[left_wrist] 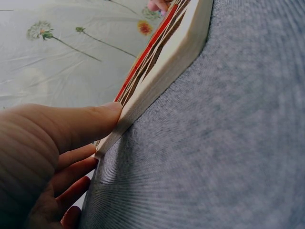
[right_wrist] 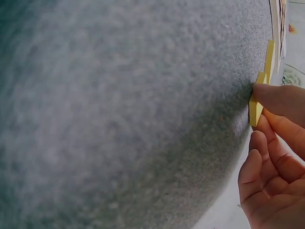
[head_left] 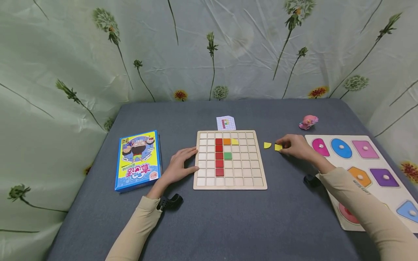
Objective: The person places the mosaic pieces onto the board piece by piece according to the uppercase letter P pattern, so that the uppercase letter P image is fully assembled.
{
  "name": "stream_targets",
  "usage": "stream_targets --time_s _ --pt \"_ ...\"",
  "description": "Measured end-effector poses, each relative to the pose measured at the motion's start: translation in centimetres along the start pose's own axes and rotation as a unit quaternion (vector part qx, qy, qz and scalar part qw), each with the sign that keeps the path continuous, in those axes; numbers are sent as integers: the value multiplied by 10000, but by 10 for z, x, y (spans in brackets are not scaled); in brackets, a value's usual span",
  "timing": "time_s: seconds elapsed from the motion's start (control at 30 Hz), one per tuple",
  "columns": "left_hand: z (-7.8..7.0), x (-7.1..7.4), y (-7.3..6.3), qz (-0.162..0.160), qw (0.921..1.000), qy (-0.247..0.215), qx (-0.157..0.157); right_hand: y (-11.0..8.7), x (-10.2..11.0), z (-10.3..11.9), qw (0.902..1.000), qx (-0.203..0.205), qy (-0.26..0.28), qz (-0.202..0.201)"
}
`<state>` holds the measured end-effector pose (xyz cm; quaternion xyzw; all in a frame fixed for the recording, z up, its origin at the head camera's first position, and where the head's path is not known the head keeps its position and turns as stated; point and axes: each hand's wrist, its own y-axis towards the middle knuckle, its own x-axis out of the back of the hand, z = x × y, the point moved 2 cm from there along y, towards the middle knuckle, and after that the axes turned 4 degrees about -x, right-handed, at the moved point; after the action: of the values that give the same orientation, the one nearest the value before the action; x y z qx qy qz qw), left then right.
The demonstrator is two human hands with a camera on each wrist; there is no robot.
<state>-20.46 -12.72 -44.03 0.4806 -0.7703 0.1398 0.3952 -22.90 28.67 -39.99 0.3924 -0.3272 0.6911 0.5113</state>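
Observation:
A wooden grid board (head_left: 230, 184) lies mid-table, with a column of red square tiles (head_left: 219, 156), an orange tile (head_left: 226, 141), a yellow tile (head_left: 234, 141) and a green tile (head_left: 227, 156) in its cells. My left hand (head_left: 179, 165) rests at the board's left edge, fingers extended; in the left wrist view its thumb (left_wrist: 90, 121) touches the edge. To the right of the board, my right hand (head_left: 298, 146) pinches a yellow square tile (right_wrist: 256, 112) between thumb and fingers, low at the tablecloth. Just left of it lies a yellow quarter-round tile (head_left: 267, 145).
A small pattern card (head_left: 226, 123) lies behind the board. A blue and yellow box (head_left: 137, 159) is at left. The shape-knob puzzle board (head_left: 352, 163) lies at right, partly under my right forearm. A pink figurine (head_left: 308, 122) stands at the back right.

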Motion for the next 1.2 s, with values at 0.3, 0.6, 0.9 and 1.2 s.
stream_targets --time_s 0.3,0.6,0.9,1.2 --pt "0 -1 0 7 10000 9 7 1 -3 -6 9978 493 322 -297" --pt "-1 0 -1 -3 10000 -49 31 2 -2 5 9995 192 -70 -222" --pt "-2 1 -1 8 10000 -26 32 6 -5 11 9997 142 23 -201" --pt "-1 0 0 17 10000 -46 54 9 -8 23 9990 352 57 -277"
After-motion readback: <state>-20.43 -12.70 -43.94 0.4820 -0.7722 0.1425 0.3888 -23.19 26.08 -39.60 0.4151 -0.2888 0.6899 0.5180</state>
